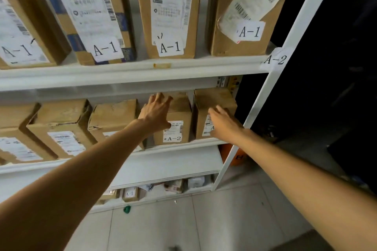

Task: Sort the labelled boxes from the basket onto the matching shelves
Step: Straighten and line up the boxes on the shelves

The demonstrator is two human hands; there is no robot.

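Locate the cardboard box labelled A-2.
Head view, right of centre: the brown cardboard box with the white A-2 label stands on the white middle shelf, the left hand spread on it, second from the right-hand end.

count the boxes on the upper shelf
4: far-left box, second box, middle box, right-end box. More may lie past the picture's left edge.

Place: looks to us like a parcel stockroom
Racks: white metal shelving (132, 71), paper tag (274, 60) reading A-2
Stock: cardboard parcels (143, 26) with barcoded shipping labels (170, 6)
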